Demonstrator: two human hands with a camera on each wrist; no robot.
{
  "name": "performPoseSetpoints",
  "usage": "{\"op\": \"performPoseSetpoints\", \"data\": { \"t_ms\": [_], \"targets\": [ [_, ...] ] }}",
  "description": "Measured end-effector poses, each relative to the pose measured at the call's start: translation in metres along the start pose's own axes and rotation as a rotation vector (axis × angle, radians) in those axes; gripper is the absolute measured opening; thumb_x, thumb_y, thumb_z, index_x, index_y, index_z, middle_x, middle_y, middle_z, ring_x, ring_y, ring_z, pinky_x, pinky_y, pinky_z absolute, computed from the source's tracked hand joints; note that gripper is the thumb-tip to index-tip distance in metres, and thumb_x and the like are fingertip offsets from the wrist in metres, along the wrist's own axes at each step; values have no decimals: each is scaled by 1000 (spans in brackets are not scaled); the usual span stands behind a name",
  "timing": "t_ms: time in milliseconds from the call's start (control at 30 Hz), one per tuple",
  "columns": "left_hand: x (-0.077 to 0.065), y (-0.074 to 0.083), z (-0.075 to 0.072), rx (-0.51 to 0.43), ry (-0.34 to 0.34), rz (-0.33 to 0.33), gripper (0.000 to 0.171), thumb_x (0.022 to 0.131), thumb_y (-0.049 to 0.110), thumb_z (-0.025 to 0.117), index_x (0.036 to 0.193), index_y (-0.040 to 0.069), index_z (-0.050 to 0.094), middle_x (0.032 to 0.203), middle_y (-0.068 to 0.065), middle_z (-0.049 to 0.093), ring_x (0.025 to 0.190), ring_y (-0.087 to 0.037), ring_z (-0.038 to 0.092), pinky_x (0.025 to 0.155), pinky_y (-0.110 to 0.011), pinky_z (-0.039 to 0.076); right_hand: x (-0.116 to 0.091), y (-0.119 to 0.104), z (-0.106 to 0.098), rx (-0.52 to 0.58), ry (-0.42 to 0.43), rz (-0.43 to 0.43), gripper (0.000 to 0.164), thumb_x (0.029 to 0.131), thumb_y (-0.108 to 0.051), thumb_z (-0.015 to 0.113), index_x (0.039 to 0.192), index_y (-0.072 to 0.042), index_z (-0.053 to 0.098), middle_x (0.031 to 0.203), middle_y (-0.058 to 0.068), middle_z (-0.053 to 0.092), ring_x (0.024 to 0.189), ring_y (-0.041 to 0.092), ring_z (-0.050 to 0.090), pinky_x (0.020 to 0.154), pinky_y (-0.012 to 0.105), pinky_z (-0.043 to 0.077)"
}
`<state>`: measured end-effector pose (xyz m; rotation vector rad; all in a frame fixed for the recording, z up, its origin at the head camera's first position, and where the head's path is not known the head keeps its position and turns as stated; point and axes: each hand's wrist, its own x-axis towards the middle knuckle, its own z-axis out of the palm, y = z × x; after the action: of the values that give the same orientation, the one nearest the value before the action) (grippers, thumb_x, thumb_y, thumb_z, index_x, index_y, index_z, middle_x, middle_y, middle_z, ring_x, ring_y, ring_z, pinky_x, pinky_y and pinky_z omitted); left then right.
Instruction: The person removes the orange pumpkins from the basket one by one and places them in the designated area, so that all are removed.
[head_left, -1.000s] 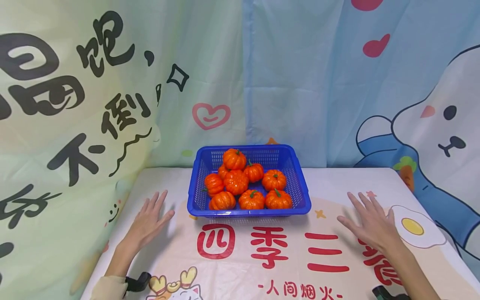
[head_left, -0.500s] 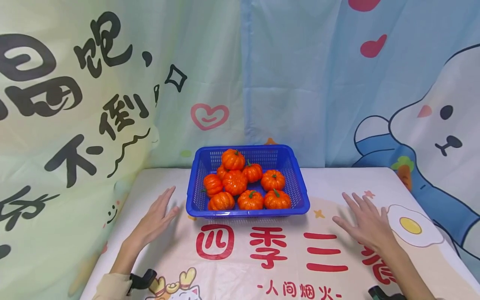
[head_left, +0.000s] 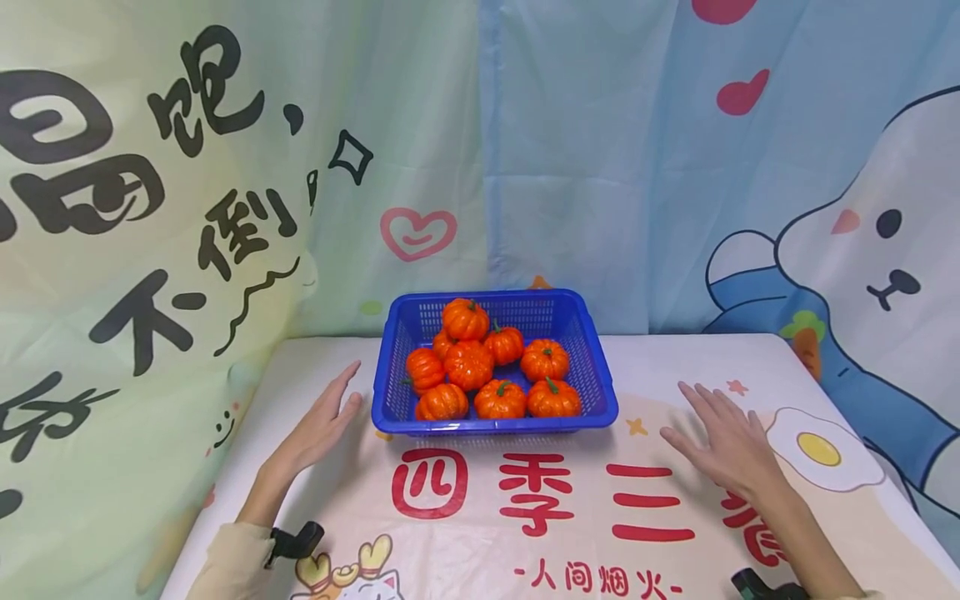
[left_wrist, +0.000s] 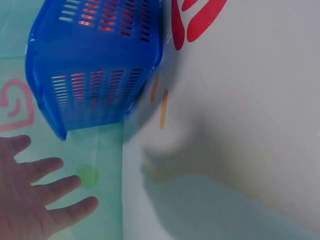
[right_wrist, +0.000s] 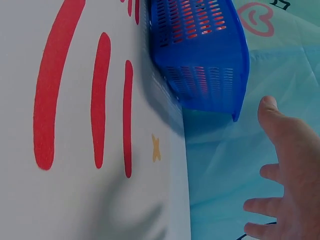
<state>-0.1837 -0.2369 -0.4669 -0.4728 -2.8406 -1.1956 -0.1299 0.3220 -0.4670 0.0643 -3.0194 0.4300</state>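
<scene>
1. Large red Chinese characters (head_left: 536, 492) run across the pale tablecloth (head_left: 483, 537): 四, 季 and 三 can be read; a fourth is partly covered by the right forearm. A smaller red line (head_left: 598, 579) below reads -人间烟火-.
2. Bold black lettering (head_left: 146, 321) slants across the cloth backdrop (head_left: 570, 175) on the left. 饱, 不 and 倒 are legible; other characters are cut off or distorted by folds.
3. A blue plastic basket (head_left: 495, 427) with slotted walls stands upright near the table's far edge, roughly centred.
4. Inside it are orange pumpkins (head_left: 469, 365) with green stems, nine of them visible, heaped higher toward the back left; one is mostly hidden behind others.
5. The left hand (head_left: 322, 425) is just left of the basket, apart from it, fingers extended and thumb held away, a wide, unfilled grasp.
6. The right hand (head_left: 726, 446) is on the basket's right, farther off, with straight fingers and thumb spread wide, likewise holding nothing.
7. Near the right hand, a fried egg (head_left: 820, 448) is printed on the tablecloth.
</scene>
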Motion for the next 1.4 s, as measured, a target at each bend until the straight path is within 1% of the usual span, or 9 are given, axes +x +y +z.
{"op": "performPoseSetpoints", "data": {
  "t_ms": [133,400,667,800,1000,1133,1233,1333,1400],
  "targets": [
    [6,1,5,-52,-19,-9,59,103,32,37,155,9,19,157,-24,26,140,-49,31,110,-64,27,2,-3,-1,23,-16,2,88,85,-61,56,153,-15,26,151,28,33,137,51,27,104,77,16],
    [14,4,12,-170,-59,1,61,103,30,39,155,8,15,158,-26,19,137,-52,34,107,-63,34,2,-7,-3,185,-72,0,85,89,-55,56,154,-13,23,154,27,29,139,51,27,100,75,27],
    [35,2,20,-295,-54,-36,65,101,35,44,156,17,15,162,-15,14,139,-46,34,108,-63,33,5,-12,-5,312,-82,-8,80,92,-49,55,154,-10,22,153,29,29,138,53,28,98,76,29],
    [45,1,24,-317,-55,-65,69,98,40,48,156,22,14,162,-13,15,140,-44,34,106,-62,36,8,-16,-6,380,-52,-36,78,93,-45,56,154,-9,23,154,27,29,137,51,31,100,71,33],
    [57,-6,30,-390,-39,-80,68,99,34,49,156,22,13,162,-12,17,140,-43,35,104,-60,39,15,-27,-12,482,9,-74,71,96,-37,55,153,-8,26,151,25,37,135,48,38,101,61,39],
    [63,-11,32,-354,-25,-68,68,98,37,49,155,19,16,160,-16,18,140,-44,33,110,-60,33,19,-34,-16,549,-12,-62,69,97,-36,53,154,-11,23,150,24,39,135,46,40,100,56,40],
    [65,-14,35,-336,-11,-69,71,97,45,49,156,19,17,159,-19,20,137,-46,37,109,-60,34,24,-41,-18,605,-43,-57,70,98,-36,52,155,-13,20,151,23,38,136,46,40,98,57,42],
    [67,-17,37,-374,-19,-73,74,96,51,47,156,23,13,158,-22,21,133,-48,42,104,-60,39,29,-49,-20,658,-77,-56,70,98,-37,52,155,-15,18,152,23,37,137,46,38,99,61,41],
    [69,-19,40,-422,-40,-76,74,96,50,46,156,27,10,160,-21,17,137,-47,36,107,-60,36,33,-55,-19,679,-99,-60,69,98,-37,51,155,-15,18,152,23,36,138,46,37,100,63,39]
  ]
}}
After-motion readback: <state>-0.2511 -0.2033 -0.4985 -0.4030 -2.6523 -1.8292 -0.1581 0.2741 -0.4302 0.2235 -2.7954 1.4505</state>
